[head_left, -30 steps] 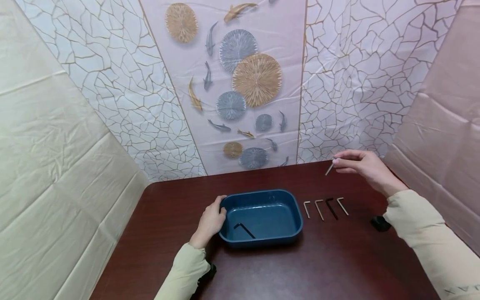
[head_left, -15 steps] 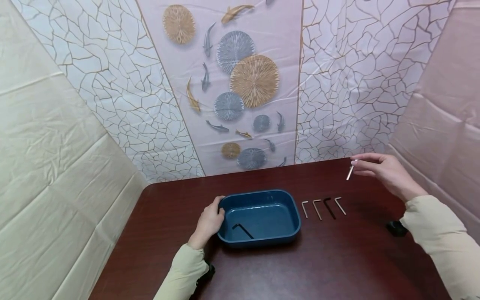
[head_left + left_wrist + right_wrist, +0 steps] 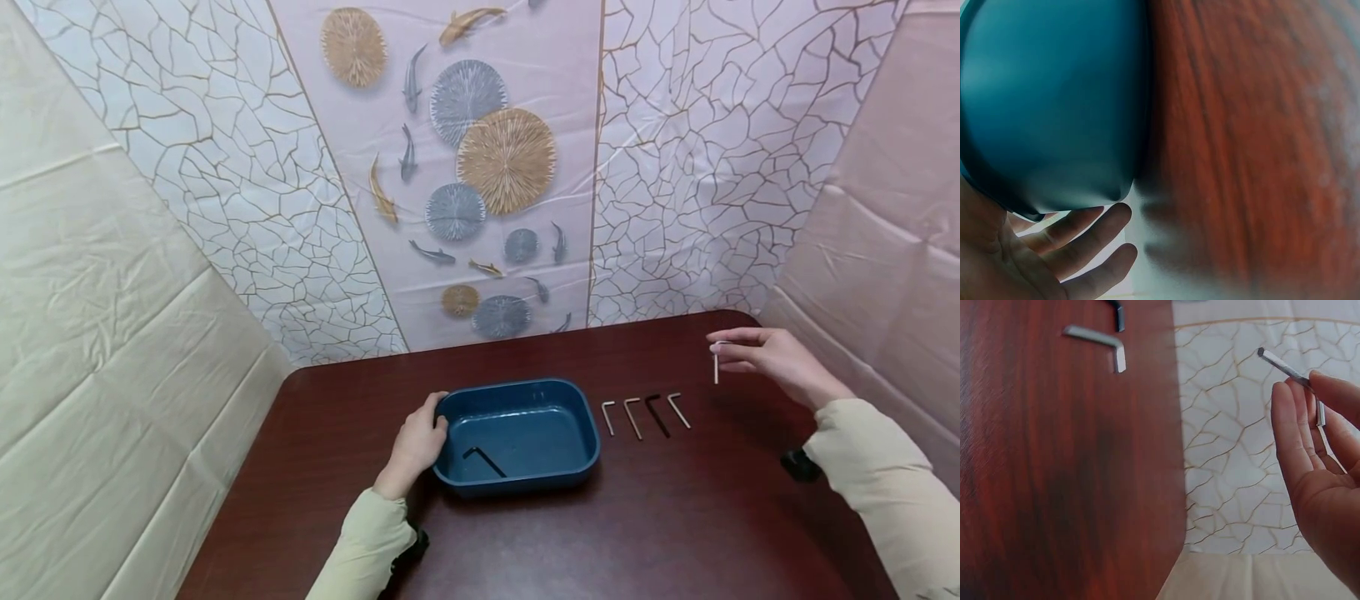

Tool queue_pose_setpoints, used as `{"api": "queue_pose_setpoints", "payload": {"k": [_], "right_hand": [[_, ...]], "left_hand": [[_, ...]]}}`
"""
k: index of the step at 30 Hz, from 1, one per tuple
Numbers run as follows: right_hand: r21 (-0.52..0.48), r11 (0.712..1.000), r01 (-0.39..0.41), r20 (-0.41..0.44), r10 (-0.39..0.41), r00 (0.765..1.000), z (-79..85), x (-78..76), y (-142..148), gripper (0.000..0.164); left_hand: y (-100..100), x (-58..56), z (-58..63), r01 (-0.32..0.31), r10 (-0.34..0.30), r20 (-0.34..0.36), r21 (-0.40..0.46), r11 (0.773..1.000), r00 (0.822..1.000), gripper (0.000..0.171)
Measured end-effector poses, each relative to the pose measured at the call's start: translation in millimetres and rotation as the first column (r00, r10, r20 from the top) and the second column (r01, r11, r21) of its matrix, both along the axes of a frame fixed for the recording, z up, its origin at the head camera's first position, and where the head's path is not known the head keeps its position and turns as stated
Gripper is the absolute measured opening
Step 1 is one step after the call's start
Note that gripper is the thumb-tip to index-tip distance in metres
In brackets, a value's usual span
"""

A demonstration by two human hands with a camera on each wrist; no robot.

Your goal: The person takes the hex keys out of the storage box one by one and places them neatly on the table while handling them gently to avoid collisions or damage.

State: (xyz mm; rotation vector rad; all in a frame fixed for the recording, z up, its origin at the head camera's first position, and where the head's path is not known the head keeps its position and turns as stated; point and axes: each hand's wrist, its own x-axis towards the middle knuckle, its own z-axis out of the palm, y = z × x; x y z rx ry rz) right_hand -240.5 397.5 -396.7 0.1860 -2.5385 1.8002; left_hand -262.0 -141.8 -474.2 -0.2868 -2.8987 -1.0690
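A blue rectangular basin [image 3: 517, 480] stands on the table with one black hex key [image 3: 487, 463] lying inside. My left hand [image 3: 417, 437] holds the basin's left side near the far corner; in the left wrist view, fingers [image 3: 1088, 247] reach along its outer wall. Above the table at the right, my right hand [image 3: 783, 364] pinches a silver hex key [image 3: 716, 367] between thumb and fingertips. In the right wrist view the held hex key [image 3: 1285, 367] shows its bend at the fingertips, with the short arm beside the fingers.
Right of the basin lies a row of hex keys: a small silver one [image 3: 608, 419], a longer one [image 3: 634, 418], a black one [image 3: 657, 417] and another silver one [image 3: 679, 411]. The dark red table [image 3: 660, 517] ends at a patterned cloth wall [image 3: 675, 183].
My right hand has moved right and then slightly down with the silver hex key, which now hangs more upright. The left hand stays on the basin.
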Motion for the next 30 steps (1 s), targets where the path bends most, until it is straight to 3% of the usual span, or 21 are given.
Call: {"api": "queue_pose_setpoints", "payload": {"k": [4, 7, 18, 30], "right_hand": [[0.076, 0.997, -0.025, 0.032, 0.022, 0.999, -12.4, -3.8, 2.6, 0.039], [0.111, 0.993, -0.049, 0.060, 0.043, 0.997, -22.0, -6.4, 3.2, 0.044], [0.164, 0.980, -0.111, 0.180, 0.081, 0.980, -48.4, -13.7, 1.0, 0.044], [0.211, 0.964, -0.159, 0.204, 0.116, 0.972, -63.1, -19.5, -4.1, 0.037]], "left_hand": [[-0.2, 0.9, 1.0, 0.003, -0.003, 0.001, 0.003, 1.000, 1.000, 0.044], [0.0, 1.6, 2.4, 0.004, -0.004, 0.002, 0.006, 1.000, 1.000, 0.044], [1.6, 2.0, 4.0, -0.002, 0.002, 0.019, 0.004, 1.000, 1.000, 0.044], [1.7, 3.5, 5.3, 0.001, -0.001, 0.018, 0.019, 1.000, 1.000, 0.044]]}}
